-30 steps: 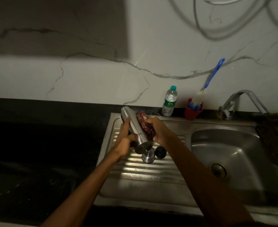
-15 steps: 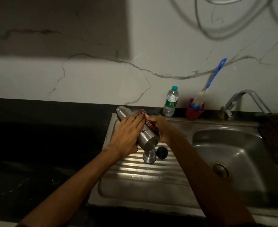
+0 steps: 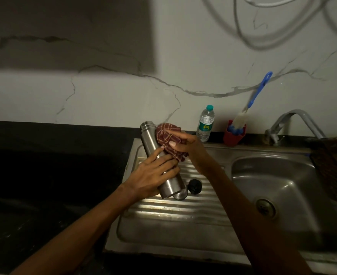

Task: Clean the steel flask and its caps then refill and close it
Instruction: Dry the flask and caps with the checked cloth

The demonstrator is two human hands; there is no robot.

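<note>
The steel flask (image 3: pixel 159 161) is held tilted above the ribbed steel drainboard (image 3: pixel 173 213) by the left hand (image 3: pixel 153 175), fingers curled round it. A red checked cloth (image 3: pixel 168 140) is pressed to it by the right hand (image 3: pixel 185 144), fingers gripping. Two caps (image 3: pixel 194 186) are seen just beneath; a plastic bottle (image 3: pixel 205 124) is stood by the marbled wall (image 3: pixel 124 96).

Both forearms bare, no sleeves, no rings on fingers (image 3: pixel 164 162)

There is just one camera, and it sits on my head. It looks forward and down, over my two arms, so my left hand (image 3: pixel 153 175) and my right hand (image 3: pixel 185 147) come up from the bottom of the picture. The sink (image 3: pixel 273 175) is close below me and fills the lower right. Farther off, the wall (image 3: pixel 183 56) fills the top. The view is wide, so the edges look bent.
</note>
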